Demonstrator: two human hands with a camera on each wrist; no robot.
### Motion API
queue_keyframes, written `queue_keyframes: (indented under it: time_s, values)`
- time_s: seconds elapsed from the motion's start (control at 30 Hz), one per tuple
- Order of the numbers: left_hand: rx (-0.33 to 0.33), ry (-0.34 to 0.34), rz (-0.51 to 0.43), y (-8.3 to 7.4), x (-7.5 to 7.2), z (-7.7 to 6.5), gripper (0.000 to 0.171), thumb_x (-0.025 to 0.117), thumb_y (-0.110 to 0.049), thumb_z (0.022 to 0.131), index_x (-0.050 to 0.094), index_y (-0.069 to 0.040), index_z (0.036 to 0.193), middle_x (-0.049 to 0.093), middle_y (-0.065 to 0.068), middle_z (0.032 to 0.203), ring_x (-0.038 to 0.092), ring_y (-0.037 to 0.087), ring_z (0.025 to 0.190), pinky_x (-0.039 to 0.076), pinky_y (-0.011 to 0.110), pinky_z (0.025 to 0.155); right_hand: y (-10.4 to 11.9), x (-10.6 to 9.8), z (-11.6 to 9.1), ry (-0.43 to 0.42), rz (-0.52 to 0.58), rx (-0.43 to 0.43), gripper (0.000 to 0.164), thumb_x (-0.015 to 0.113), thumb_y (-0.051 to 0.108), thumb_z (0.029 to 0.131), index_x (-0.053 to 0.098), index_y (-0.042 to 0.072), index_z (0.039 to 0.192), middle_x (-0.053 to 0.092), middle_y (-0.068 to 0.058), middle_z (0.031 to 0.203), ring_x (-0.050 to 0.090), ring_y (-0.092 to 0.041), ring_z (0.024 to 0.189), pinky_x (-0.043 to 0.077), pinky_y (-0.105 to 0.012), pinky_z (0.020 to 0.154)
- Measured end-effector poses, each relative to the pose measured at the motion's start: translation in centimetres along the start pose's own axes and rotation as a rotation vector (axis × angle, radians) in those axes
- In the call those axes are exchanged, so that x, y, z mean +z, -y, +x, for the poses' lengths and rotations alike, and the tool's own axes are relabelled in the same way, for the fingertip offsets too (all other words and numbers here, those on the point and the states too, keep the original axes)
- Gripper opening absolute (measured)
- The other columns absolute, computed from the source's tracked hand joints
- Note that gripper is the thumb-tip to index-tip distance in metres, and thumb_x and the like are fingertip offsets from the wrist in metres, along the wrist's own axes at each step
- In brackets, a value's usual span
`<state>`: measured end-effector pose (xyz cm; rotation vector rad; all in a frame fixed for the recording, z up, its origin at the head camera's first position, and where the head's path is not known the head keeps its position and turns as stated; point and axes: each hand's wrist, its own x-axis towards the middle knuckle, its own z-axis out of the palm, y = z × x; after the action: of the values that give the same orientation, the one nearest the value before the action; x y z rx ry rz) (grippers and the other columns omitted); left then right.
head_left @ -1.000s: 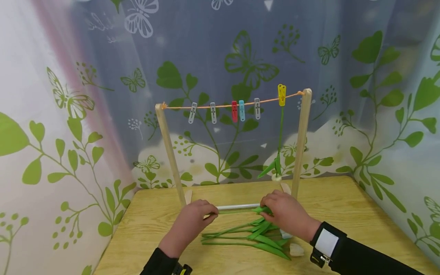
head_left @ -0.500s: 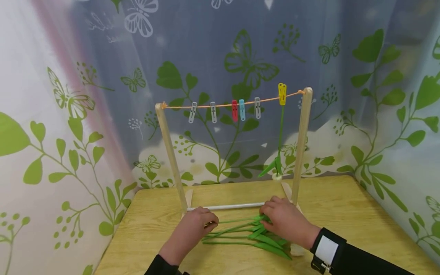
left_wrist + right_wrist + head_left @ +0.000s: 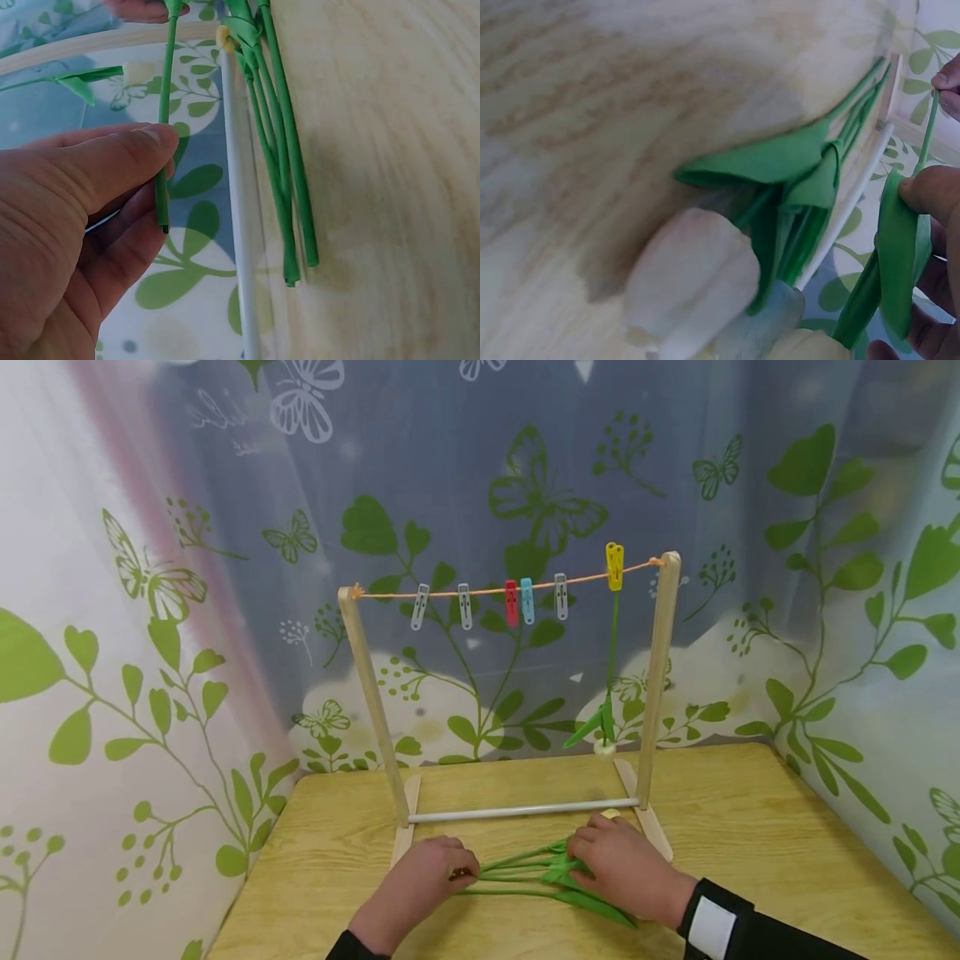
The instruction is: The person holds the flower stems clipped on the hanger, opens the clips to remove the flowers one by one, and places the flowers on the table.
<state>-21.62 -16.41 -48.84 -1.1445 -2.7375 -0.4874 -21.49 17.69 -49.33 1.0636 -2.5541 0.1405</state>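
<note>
My left hand point(image 3: 429, 883) pinches the lower end of an artificial tulip's green stem point(image 3: 166, 97) between thumb and fingers. Farther up, beside the leaves, my right hand point(image 3: 632, 868) holds the same tulip by its stem and leaf point(image 3: 900, 255). A pale yellow bloom point(image 3: 810, 346) shows below the right hand in the right wrist view. Several more tulips point(image 3: 525, 893) lie bunched on the table under and near both hands; one has a white bloom point(image 3: 694, 281), another a pale blue one point(image 3: 765, 326). In the head view the right hand hides most blooms.
Behind the hands stands a wooden frame point(image 3: 654, 693) with a white crossbar point(image 3: 517, 811) and an orange cord point(image 3: 480, 592). Several clothespins hang on it; a yellow one point(image 3: 615, 568) grips an upside-down tulip point(image 3: 606, 718). A patterned curtain point(image 3: 450, 468) surrounds the wooden table point(image 3: 322, 827).
Both hands have come down and nearer with the tulip, from in front of the white crossbar to over the bunch. The crossbar is now uncovered, and the hanging tulip has stayed put.
</note>
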Motion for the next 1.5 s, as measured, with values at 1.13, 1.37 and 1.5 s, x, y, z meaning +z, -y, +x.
queue_keyframes:
  time_s: [1.13, 1.37, 1.5]
  values:
    - [-0.080, 0.134, -0.074, 0.4, 3.0, -0.6, 0.009, 0.083, -0.018, 0.101, 0.081, -0.024, 0.094, 0.075, -0.016, 0.089, 0.059, -0.009, 0.081, 0.057, 0.017, 0.077, 0.9, 2.5, -1.1, 0.102, 0.001, 0.053, 0.020, 0.091, 0.038, 0.090, 0.081, 0.026, 0.101, 0.069, 0.012, 0.099, 0.054, -0.011, 0.092, 0.055, -0.045, 0.080]
    - [-0.101, 0.148, -0.109, 0.2, 3.2, -0.5, 0.010, 0.082, -0.016, 0.101, 0.080, -0.022, 0.094, 0.075, -0.013, 0.088, 0.059, -0.009, 0.079, 0.054, 0.012, 0.070, 1.0, 2.6, -1.2, 0.105, -0.001, 0.055, 0.018, 0.092, 0.037, 0.090, 0.080, 0.027, 0.099, 0.069, 0.011, 0.098, 0.050, -0.011, 0.090, 0.050, -0.041, 0.077]
    - [-0.112, 0.153, -0.107, 0.2, 3.3, -0.5, 0.010, 0.082, -0.015, 0.100, 0.080, -0.023, 0.094, 0.077, -0.013, 0.089, 0.062, -0.007, 0.081, 0.055, 0.013, 0.070, 1.2, 2.7, -1.1, 0.112, 0.001, 0.067, 0.018, 0.092, 0.038, 0.090, 0.080, 0.027, 0.098, 0.068, 0.011, 0.097, 0.050, -0.011, 0.090, 0.050, -0.042, 0.077]
